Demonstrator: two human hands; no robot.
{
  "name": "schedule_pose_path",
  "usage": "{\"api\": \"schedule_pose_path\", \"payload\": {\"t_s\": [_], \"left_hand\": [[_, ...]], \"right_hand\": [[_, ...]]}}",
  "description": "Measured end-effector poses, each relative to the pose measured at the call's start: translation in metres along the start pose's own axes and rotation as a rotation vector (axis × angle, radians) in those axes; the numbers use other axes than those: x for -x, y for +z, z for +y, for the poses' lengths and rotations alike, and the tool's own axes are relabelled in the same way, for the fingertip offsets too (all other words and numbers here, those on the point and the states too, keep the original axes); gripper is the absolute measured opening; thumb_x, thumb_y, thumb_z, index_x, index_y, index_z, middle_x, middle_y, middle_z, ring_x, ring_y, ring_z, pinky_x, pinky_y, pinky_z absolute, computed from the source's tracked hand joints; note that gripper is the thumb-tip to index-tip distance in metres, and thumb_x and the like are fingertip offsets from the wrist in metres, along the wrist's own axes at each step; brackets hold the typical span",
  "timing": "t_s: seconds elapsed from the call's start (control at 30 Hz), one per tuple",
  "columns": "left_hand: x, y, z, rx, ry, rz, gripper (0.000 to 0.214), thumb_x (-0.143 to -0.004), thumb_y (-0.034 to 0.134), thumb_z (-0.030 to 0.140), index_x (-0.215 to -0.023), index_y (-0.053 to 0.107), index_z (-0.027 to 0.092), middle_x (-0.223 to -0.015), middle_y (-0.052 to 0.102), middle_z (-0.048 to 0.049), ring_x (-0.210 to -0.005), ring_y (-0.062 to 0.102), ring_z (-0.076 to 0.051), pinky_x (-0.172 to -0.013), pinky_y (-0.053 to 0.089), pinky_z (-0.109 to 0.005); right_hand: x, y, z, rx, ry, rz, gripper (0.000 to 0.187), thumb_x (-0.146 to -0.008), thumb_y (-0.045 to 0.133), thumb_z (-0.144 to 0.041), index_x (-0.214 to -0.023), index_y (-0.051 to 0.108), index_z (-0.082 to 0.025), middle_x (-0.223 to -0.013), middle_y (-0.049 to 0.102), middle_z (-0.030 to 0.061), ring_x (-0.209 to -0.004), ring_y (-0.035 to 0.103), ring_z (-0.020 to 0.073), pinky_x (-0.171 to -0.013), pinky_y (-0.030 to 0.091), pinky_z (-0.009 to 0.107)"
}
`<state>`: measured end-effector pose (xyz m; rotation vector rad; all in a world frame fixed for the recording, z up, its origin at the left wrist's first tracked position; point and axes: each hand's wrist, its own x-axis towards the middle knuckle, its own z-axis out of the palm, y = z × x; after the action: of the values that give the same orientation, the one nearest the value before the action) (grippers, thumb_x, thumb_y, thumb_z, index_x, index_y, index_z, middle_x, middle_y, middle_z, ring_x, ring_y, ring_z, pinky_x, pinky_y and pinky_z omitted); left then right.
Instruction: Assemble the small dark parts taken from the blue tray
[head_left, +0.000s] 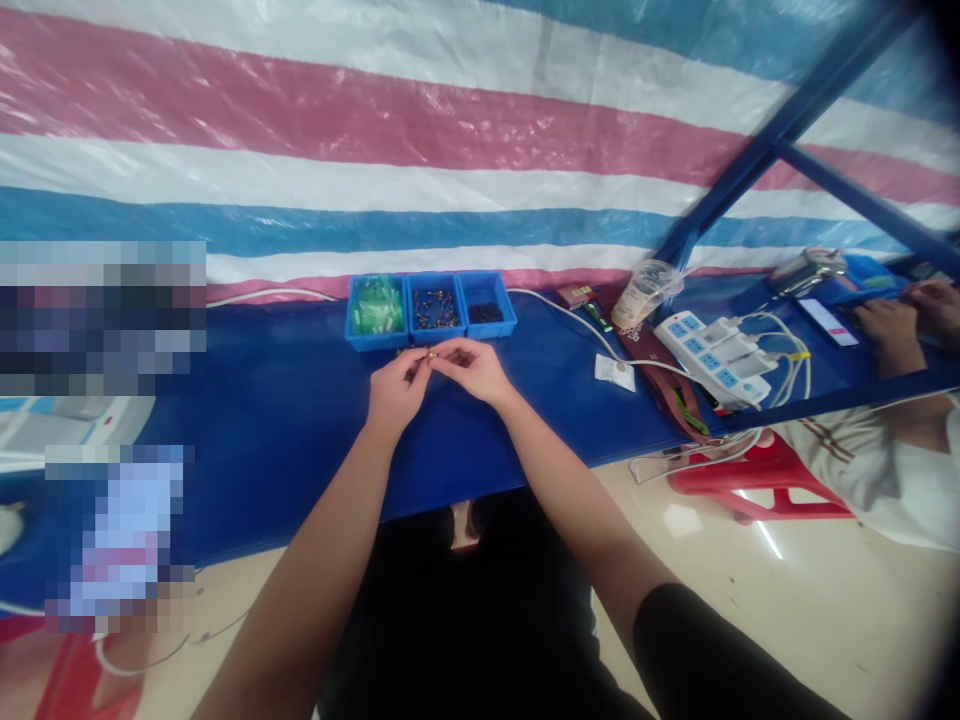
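Note:
My left hand (400, 388) and my right hand (474, 368) meet fingertip to fingertip above the blue table, just in front of three blue bins. Between the pinched fingers is a small brass-coloured metal part (433, 354), too small to name exactly. Both hands are closed on it. The left bin (377, 342) holds green and clear pieces in plastic. In the middle bin (437, 334) lie several small brass and dark metal parts. Small dark pieces (486, 313) fill the bottom of the right bin (491, 330).
A power strip (705, 355) with white cables, a plastic cup (645, 292), a brown strap bag (652, 370) and a small white packet (615, 372) lie to the right. Farther right, another person's hands (889, 325) rest near a phone (827, 323). A blue metal frame (750, 155) slants above.

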<state>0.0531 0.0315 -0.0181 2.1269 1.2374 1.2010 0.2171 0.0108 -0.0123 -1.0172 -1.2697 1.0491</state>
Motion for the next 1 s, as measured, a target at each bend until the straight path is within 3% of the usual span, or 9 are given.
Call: {"api": "schedule_pose_path", "payload": {"t_s": [0.33,0.47,1.0], "left_hand": [[0.0007,0.0002,-0.0037,-0.023,0.025,-0.017,0.027,-0.09,0.058,0.038,-0.104,0.072,0.02,-0.08,0.071,-0.003,-0.067,0.064,-0.013,-0.069,0.048,-0.023],[0.0007,0.0001,-0.0007,-0.046,0.016,0.003,0.026,-0.09,0.057,0.038,-0.103,0.071,0.02,-0.071,0.067,-0.0007,-0.062,0.061,-0.011,-0.066,0.047,-0.022],[0.0009,0.0001,0.001,-0.01,-0.009,0.023,0.027,-0.09,0.058,0.039,-0.107,0.07,0.021,-0.069,0.065,0.0019,-0.058,0.057,-0.009,-0.064,0.045,-0.02]], "right_hand": [[0.0019,0.0001,-0.0054,0.075,0.003,0.0,0.036,-0.071,0.08,-0.044,-0.097,0.072,-0.021,-0.081,0.069,0.0016,-0.071,0.061,0.0142,-0.069,0.052,0.029],[0.0015,-0.0001,-0.0049,0.113,0.001,0.052,0.032,-0.073,0.078,-0.044,-0.093,0.071,-0.02,-0.079,0.068,0.0016,-0.068,0.059,0.0126,-0.068,0.05,0.028],[-0.0006,-0.0024,-0.0047,0.176,0.041,0.039,0.028,-0.081,0.07,-0.042,-0.092,0.072,-0.016,-0.087,0.074,0.0052,-0.077,0.066,0.0147,-0.075,0.053,0.029]]}}
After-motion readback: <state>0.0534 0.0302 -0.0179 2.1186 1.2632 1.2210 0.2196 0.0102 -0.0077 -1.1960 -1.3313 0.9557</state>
